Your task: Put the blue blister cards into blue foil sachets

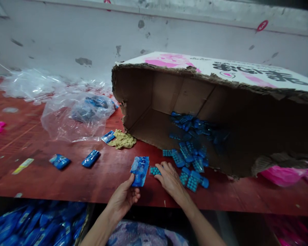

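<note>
My left hand (125, 195) is closed on a few blue printed cards (140, 171), thumb on top, held just over the table's front part. To its right, my right hand (171, 179) has its fingertips on a small clear pack of turquoise balls (154, 170) at the table top. Beside that hand lie several more such packs with blue caps (193, 181), spilling out of a large cardboard box (177, 92) lying on its side. Further packs (187, 121) sit deeper inside the box, partly in shadow.
A red table (74, 184) holds two blue packets (91, 158), a yellow strip (23, 166), a crumpled yellowish cloth (122, 139) and a clear bag (59, 116) with blue items. Clear plastic pieces (30, 85) are heaped behind. Blue packages (38, 223) fill a container below the edge.
</note>
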Motion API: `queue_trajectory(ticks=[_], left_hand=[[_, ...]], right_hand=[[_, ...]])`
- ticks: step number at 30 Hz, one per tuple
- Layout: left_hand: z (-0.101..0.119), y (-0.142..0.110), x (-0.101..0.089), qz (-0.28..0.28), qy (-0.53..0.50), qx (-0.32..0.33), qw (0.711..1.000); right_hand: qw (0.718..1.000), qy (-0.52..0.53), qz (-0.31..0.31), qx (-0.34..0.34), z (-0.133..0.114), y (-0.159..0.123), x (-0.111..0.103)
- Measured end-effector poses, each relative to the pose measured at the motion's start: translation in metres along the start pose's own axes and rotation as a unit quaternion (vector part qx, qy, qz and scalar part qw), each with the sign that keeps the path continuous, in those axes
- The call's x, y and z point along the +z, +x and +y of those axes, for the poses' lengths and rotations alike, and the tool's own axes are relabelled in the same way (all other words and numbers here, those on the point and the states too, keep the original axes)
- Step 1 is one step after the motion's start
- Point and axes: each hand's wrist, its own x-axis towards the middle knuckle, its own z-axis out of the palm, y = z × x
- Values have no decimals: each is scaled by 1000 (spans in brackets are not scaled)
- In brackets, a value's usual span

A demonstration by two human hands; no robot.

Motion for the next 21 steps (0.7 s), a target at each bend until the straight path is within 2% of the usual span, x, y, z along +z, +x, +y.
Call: queue_trajectory(ticks=[4,7,10,15,21], left_hand=[[-2,1,2,16,-17,12,1000],[-3,3,2,30,-21,17,999],[-4,4,2,29,-16,29,999],[-3,5,2,15,-12,49,999],[-2,5,1,5,-10,68,998]], right_hand=[[992,107,69,26,-1,-4,6],[965,225,121,55,-13,-13,4],[946,288,139,53,-30,-23,0],[938,312,143,42,-47,-30,-1],[953,273,129,25,-47,-31,-2]])
